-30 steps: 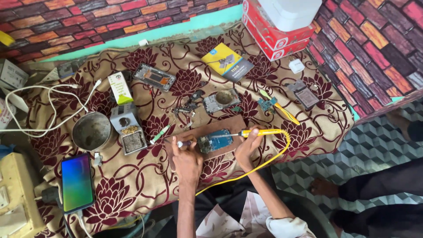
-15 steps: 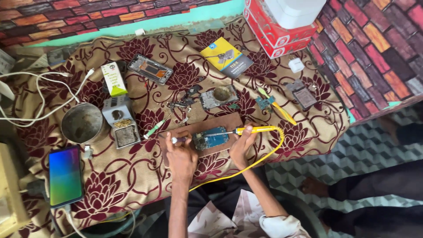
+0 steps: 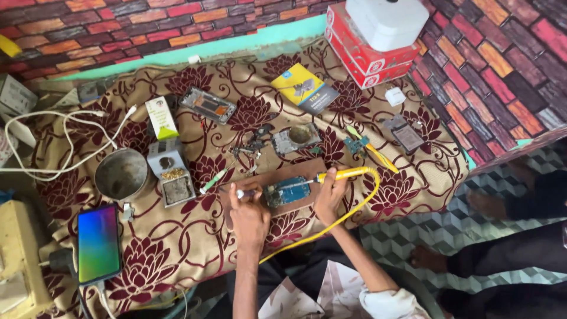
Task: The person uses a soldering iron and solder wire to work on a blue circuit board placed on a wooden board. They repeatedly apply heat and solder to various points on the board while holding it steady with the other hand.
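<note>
A blue opened phone board (image 3: pixel 287 191) lies on a brown wooden block (image 3: pixel 273 175) on the floral cloth (image 3: pixel 177 248). My left hand (image 3: pixel 248 214) grips a thin white-tipped tool (image 3: pixel 243 193) whose tip rests at the board's left edge. My right hand (image 3: pixel 329 195) holds a yellow soldering iron (image 3: pixel 342 175) with its tip over the board. Its yellow cable (image 3: pixel 336 217) loops right and runs back down toward my lap.
A metal cup (image 3: pixel 121 173), a grey stand with a sponge (image 3: pixel 169 177), a phone with a lit colourful screen (image 3: pixel 98 243), white cables (image 3: pixel 65 136), a phone frame (image 3: pixel 208 105), a yellow-and-dark booklet (image 3: pixel 305 88) and red boxes (image 3: pixel 366 56) lie around. Another person's feet (image 3: pixel 431 257) are at right.
The view has shifted slightly, so everything sits a little lower and to the right. Both hands stay over the board with their tools.
</note>
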`<state>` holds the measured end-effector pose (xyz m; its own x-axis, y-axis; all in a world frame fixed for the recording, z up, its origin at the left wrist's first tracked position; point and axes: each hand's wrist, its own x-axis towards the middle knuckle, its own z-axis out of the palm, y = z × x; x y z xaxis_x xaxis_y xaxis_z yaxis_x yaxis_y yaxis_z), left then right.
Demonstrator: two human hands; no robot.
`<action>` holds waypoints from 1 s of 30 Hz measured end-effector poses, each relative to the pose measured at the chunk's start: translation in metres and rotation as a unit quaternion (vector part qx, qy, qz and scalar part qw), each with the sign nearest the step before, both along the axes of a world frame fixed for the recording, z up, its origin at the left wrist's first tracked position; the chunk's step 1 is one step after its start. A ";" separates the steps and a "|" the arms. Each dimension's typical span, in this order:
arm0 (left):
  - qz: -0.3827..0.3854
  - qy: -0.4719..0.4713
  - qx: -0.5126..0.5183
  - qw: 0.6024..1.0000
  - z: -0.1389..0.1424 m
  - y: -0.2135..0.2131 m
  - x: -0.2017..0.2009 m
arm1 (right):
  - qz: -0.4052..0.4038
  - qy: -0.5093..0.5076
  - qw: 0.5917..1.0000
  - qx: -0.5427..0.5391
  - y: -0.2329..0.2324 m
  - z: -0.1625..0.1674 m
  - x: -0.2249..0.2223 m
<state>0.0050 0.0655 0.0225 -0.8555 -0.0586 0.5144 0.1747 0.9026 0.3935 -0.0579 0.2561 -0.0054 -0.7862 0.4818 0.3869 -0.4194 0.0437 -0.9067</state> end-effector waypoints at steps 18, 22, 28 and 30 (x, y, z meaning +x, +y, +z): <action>-0.005 0.000 0.035 0.999 -0.001 -0.004 0.011 | 0.240 -0.051 0.931 0.270 -0.003 0.080 -0.049; -0.004 0.006 0.030 1.000 -0.008 -0.004 0.012 | 0.323 -0.074 0.862 0.383 0.003 0.099 -0.064; -0.023 0.070 0.097 0.993 -0.011 0.003 0.010 | 0.233 0.062 0.888 0.391 0.011 0.098 -0.044; -0.027 0.027 0.161 0.986 -0.009 0.004 0.009 | 0.213 0.021 0.912 0.351 0.015 0.090 -0.031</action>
<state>0.0141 0.0697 0.0136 -0.8338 -0.1804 0.5218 0.2485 0.7213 0.6465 -0.0888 0.2712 0.0849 -0.8211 -0.2412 0.5172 -0.5682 0.4314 -0.7008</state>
